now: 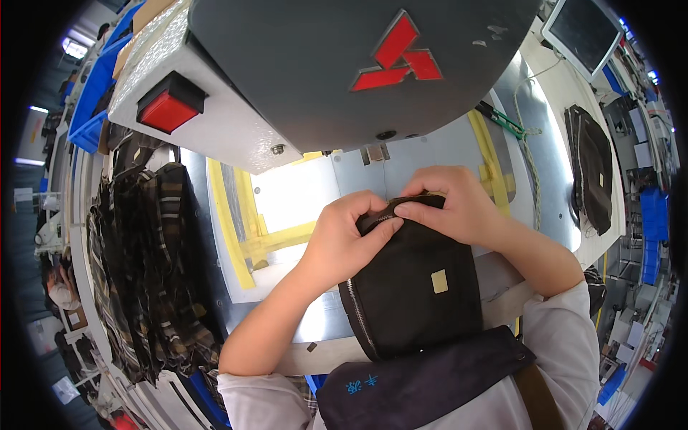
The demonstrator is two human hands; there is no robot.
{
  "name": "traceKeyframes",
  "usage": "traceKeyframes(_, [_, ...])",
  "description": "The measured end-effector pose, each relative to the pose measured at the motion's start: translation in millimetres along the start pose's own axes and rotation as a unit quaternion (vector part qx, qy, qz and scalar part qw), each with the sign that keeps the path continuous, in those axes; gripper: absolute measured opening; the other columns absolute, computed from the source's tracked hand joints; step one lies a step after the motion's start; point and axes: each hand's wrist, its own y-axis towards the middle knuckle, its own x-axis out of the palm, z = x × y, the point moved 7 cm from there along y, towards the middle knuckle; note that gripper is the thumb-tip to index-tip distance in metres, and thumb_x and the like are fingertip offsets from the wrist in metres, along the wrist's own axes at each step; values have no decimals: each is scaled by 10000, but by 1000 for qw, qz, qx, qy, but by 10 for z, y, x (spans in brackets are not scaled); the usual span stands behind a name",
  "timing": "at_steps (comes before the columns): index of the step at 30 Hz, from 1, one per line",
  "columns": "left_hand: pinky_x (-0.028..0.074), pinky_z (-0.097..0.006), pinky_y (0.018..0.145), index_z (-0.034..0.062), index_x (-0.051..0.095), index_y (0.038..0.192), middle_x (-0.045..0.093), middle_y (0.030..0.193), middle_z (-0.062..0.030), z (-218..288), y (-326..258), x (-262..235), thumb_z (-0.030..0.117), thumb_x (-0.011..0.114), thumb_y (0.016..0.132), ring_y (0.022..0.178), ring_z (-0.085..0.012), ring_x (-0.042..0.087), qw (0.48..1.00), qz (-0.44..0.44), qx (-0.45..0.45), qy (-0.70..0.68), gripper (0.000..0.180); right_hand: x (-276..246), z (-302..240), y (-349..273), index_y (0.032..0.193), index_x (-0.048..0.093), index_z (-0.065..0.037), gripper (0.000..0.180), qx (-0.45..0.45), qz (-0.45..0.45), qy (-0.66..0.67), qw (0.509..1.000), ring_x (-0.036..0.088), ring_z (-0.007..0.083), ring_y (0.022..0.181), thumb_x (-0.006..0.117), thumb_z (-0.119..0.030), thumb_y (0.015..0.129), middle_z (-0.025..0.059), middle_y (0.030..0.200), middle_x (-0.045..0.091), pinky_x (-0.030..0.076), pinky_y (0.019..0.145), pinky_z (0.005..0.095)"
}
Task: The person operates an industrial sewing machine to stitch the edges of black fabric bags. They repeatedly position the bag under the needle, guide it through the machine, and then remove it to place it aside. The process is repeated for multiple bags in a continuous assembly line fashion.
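The person works at a sewing machine (337, 64) whose grey head fills the top of the view, a red button (168, 107) on its left end. Both hands hold a small black pouch (412, 290) that lies on the metal table (322, 322) near its front edge, its top pushed up under the machine's needle area (375, 153).

The left hand (344, 233) grips the pouch's upper left corner, fingers curled shut over the fabric by the zipper (356, 304) that runs down the left side. The right hand (455, 204) lies over the upper right edge, fingers pressed narrow and flat on the seam, thumb touching the left hand's fingers. This pinch from both sides seems meant to keep the edge taut and lined up under the needle.

A small tan label (439, 281) sits on the pouch's face. Yellow tape (247, 244) marks lines on the table left of the hands, likely as guides for placing pieces.

A stack of dark striped fabric (143, 272) hangs along the table's left edge, within reach. Another black pouch (591, 168) rests well apart at the right edge, below a monitor (584, 32) at the far right corner.
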Motion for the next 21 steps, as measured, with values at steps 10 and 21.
traceKeyframes(10, [431, -304, 621, -17, 592, 908, 551, 757, -105, 47, 3, 10, 93, 657, 836, 671, -208, 534, 997, -25, 60, 50, 147, 18, 113, 35, 851, 670, 12, 200, 14, -21, 48, 999, 502, 120, 595, 712, -184, 845, 81, 689, 613, 411, 558, 285])
traceKeyframes(21, [375, -239, 627, 0, 584, 842, 489, 732, -9, 22, 18, 12, 106, 634, 904, 691, -93, 436, 999, -43, 23, 10, 133, 10, 51, 13, 855, 672, 7, 196, 5, -21, -4, 1000, 503, 115, 592, 716, -184, 840, 79, 696, 624, 410, 555, 287])
